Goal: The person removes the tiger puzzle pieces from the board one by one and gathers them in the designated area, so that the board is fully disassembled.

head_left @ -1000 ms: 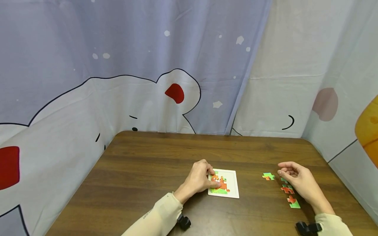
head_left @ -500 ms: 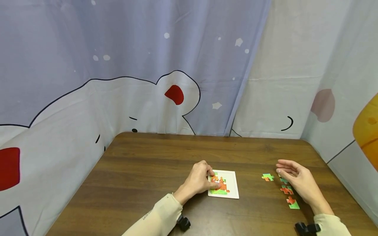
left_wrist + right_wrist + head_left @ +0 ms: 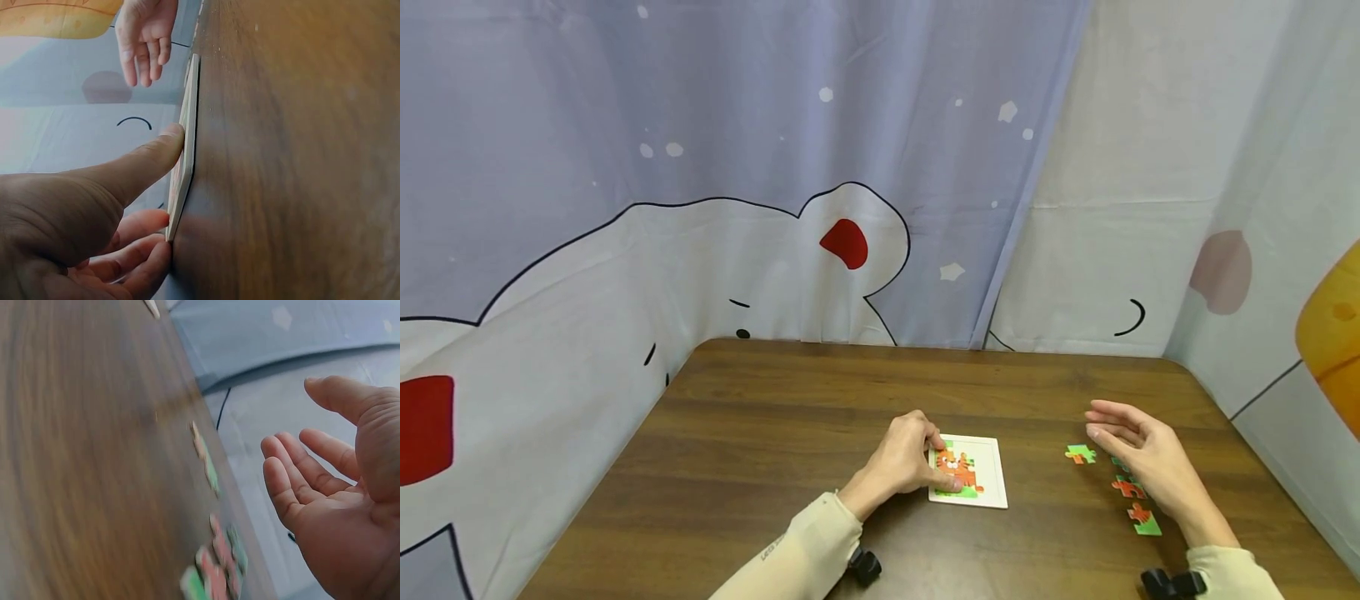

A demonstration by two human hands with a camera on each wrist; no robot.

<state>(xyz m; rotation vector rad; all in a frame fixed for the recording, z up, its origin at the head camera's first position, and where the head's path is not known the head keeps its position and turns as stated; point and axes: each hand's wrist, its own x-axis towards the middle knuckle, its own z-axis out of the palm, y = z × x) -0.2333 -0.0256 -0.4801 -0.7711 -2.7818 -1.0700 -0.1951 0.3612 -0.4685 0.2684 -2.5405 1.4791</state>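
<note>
A square white puzzle board (image 3: 991, 468) lies on the table, its left part filled with an orange cat picture on green. My left hand (image 3: 898, 458) holds it by the left side: the thumb (image 3: 164, 149) presses on its face and the other fingertips touch its edge. Over to the right, my right hand (image 3: 1150, 454) hovers with relaxed fingers and nothing in its grasp. Beneath and beside it lie loose jigsaw pieces: a green-and-orange one (image 3: 1081, 454), a red-orange one (image 3: 1127, 488), and a corner piece with green (image 3: 1145, 522). Another green piece (image 3: 1120, 464) is partly hidden by the hand.
The brown wooden table (image 3: 820, 400) stretches between both hands and out to the left. A printed curtain (image 3: 737, 258) hangs behind its far edge and along the sides. Black camera mounts (image 3: 865, 567) sit on both wrists.
My right hand has shifted left and slightly away over the loose pieces, with its fingers still relaxed. The left hand stays on the puzzle board.
</note>
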